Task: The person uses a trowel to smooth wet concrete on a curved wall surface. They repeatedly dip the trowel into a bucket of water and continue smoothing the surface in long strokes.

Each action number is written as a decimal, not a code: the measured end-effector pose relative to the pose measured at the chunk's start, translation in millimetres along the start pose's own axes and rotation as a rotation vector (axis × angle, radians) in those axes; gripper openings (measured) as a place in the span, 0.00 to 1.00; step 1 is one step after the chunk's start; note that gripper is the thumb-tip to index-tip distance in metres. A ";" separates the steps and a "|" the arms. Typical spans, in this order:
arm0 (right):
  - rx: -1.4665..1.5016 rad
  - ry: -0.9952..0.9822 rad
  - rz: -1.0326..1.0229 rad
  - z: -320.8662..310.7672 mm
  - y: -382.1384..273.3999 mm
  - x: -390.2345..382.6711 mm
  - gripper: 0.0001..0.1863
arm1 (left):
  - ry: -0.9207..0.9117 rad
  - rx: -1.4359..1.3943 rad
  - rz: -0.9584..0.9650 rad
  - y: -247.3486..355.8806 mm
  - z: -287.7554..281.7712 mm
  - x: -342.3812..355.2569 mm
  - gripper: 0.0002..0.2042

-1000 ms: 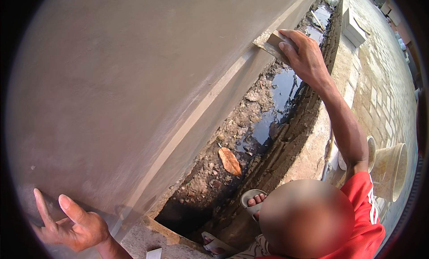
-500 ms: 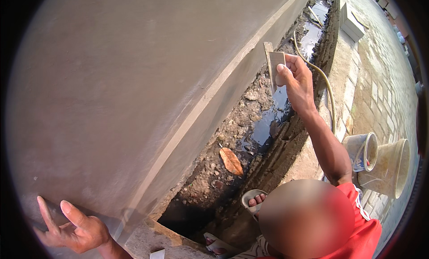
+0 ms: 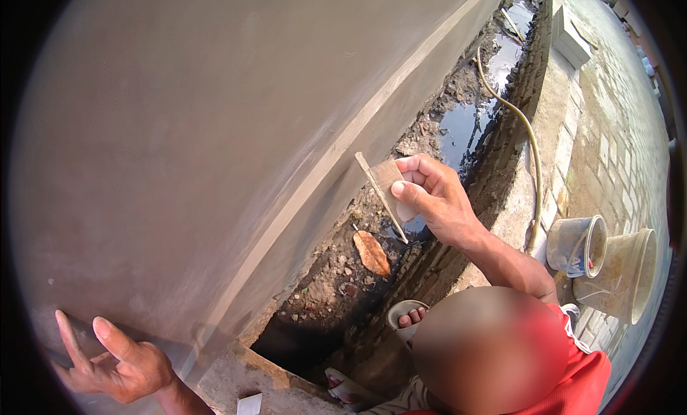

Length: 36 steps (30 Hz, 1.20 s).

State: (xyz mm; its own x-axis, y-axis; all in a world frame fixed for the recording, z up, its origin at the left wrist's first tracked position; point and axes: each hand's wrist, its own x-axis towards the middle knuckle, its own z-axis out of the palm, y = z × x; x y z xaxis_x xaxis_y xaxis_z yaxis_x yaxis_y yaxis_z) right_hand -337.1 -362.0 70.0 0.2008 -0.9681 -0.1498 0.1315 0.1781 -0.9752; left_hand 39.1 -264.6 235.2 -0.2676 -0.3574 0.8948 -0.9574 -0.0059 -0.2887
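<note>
My right hand (image 3: 438,201) pinches a small flat brown-grey board (image 3: 387,177) between thumb and fingers. A thin, straight strip (image 3: 383,200) runs along the board's left edge, with its upper end near the wall's lower part. A small white piece shows below my thumb; what it is I cannot make out. At the lower left, my left hand (image 3: 125,368) is open, fingers apart and holding nothing, beside the smooth grey-brown plastered wall (image 3: 164,150). Whether it touches the wall I cannot tell. A lighter raised band (image 3: 286,207) runs diagonally along the wall.
Below the wall lies a ditch with rubble (image 3: 322,290), dark water (image 3: 458,132) and a dry leaf (image 3: 371,254). A hose (image 3: 526,125) curves along its right edge. Two buckets (image 3: 567,244) (image 3: 621,275) and a grey block (image 3: 570,39) stand on the paving. A sandalled foot (image 3: 409,319) is near the ditch.
My right hand has come down and left along the wall with the board, which now tilts more. My left hand has barely moved, and its fingers stay spread.
</note>
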 end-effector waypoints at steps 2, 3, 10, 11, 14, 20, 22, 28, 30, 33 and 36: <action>0.171 0.033 -0.051 -14.7 6.8 -5.5 0.18 | 0.007 -0.103 -0.015 1.8 4.2 -2.7 0.14; 0.139 0.099 -0.147 -20.4 7.0 -3.0 0.19 | 0.015 -0.121 -0.010 2.3 4.7 -0.7 0.14; -0.325 0.351 -0.574 -31.6 26.6 53.9 0.19 | -0.025 -0.021 0.031 3.8 1.2 3.7 0.15; -0.320 0.377 -0.594 -25.8 27.8 59.1 0.19 | -0.035 -0.020 0.036 3.9 0.5 3.6 0.15; -0.497 0.429 -0.575 -18.0 31.2 67.7 0.19 | -0.037 -0.033 0.029 4.4 0.3 3.4 0.16; -0.627 0.358 -0.453 -25.7 62.5 29.7 0.19 | -0.010 -0.074 0.021 -1.6 -0.7 0.0 0.16; -0.640 0.381 -0.459 -36.6 55.5 15.0 0.19 | -0.026 -0.082 0.003 -0.3 -0.7 -2.5 0.16; -1.009 0.391 -0.593 -42.8 -28.2 18.3 0.20 | -0.138 0.160 0.016 2.2 -9.1 -1.5 0.17; -1.054 0.379 -0.561 -38.7 -50.7 25.8 0.18 | -0.120 0.061 0.012 2.6 -6.8 0.7 0.16; -1.163 0.378 -0.576 -33.5 -67.4 41.0 0.18 | -0.084 0.056 0.053 1.3 -2.6 0.1 0.15; -1.243 0.312 -0.518 -30.9 -75.4 52.2 0.18 | -0.083 0.126 0.057 2.0 -3.1 -1.1 0.14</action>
State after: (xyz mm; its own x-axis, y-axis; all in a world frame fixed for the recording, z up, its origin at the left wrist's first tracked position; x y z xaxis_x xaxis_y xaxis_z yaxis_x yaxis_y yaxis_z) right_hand -366.5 -431.3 130.6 0.1506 -0.9032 0.4019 -0.8532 -0.3241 -0.4086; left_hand 37.1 -261.3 234.7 -0.3059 -0.4366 0.8460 -0.9185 -0.0984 -0.3829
